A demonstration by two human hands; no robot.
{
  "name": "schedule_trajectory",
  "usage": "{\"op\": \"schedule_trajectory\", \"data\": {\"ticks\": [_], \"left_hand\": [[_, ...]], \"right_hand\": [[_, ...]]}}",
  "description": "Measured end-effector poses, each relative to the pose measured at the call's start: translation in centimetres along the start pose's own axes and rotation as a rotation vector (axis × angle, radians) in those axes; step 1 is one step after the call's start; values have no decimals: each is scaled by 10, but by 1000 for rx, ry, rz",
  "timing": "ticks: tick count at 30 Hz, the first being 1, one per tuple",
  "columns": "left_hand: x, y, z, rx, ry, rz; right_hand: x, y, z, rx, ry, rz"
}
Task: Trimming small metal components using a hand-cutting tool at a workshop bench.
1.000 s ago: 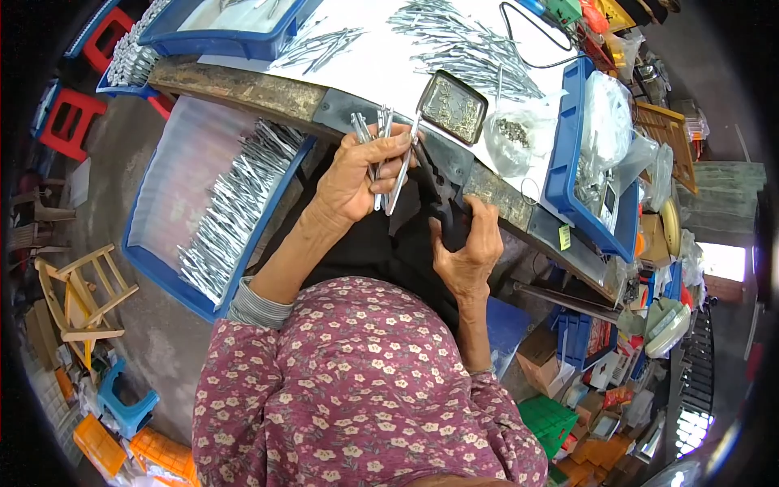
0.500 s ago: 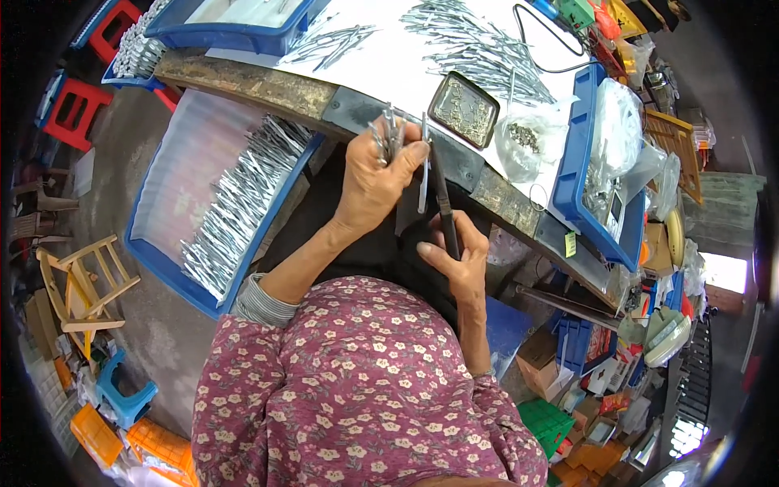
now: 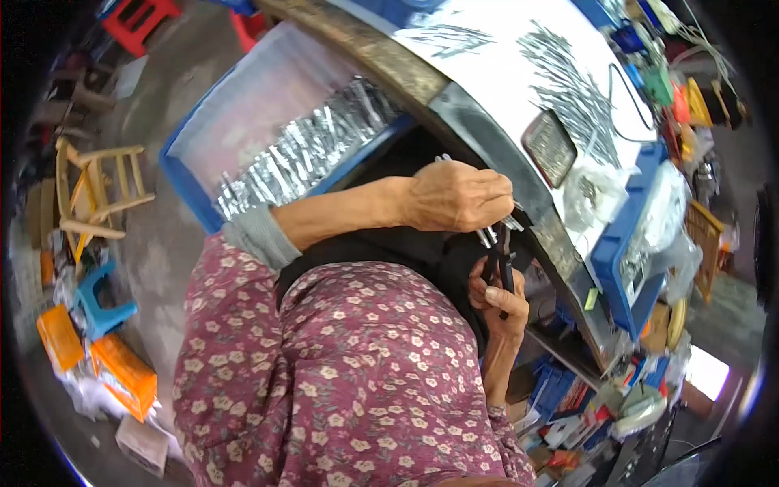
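My left hand (image 3: 462,196) is closed round a bundle of thin silvery metal strips (image 3: 487,236), whose ends stick out past both sides of the fist. Just below it, my right hand (image 3: 505,302) grips a dark tool that looks like black-handled pliers (image 3: 507,280). The tool's upper end lies close under my left fingers, which partly hide it. Whether its jaws touch a strip cannot be made out. Both hands are in front of the bench edge (image 3: 487,138), over my lap.
A blue-rimmed tray (image 3: 182,174) of many similar strips (image 3: 284,162) stands left, below the bench. On the white bench top lie a pile of strips (image 3: 572,89), a small dark tin (image 3: 550,148), a plastic bag (image 3: 591,195) and a blue crate (image 3: 625,252). A wooden chair (image 3: 101,191) is far left.
The view has swung, shifting the bench rightward. My left hand has turned back-up and come down to the pliers' upper end. My right hand still grips the pliers.
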State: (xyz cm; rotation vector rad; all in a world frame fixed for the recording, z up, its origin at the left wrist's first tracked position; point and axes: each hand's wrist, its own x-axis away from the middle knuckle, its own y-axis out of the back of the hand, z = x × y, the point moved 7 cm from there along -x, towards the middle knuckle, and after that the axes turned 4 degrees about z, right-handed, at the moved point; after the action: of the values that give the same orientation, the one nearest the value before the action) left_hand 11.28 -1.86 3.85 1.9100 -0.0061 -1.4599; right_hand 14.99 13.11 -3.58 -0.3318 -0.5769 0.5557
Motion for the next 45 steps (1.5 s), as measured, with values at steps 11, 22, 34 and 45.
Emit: {"op": "schedule_trajectory", "data": {"ticks": [11,22,34,45], "left_hand": [[170,61,71,975,1430,-757],[268,120,57,994,1656,-1257],[279,101,54,621,1607,-972],[251,118,39,-486,1508,-252]], "right_hand": [[-40,-21,-29,328,-142,79],[-49,-17,-58,740,-298,38],[-52,-11,-58,692,-344,13],[-56,-11,-52,680,-361,1]]}}
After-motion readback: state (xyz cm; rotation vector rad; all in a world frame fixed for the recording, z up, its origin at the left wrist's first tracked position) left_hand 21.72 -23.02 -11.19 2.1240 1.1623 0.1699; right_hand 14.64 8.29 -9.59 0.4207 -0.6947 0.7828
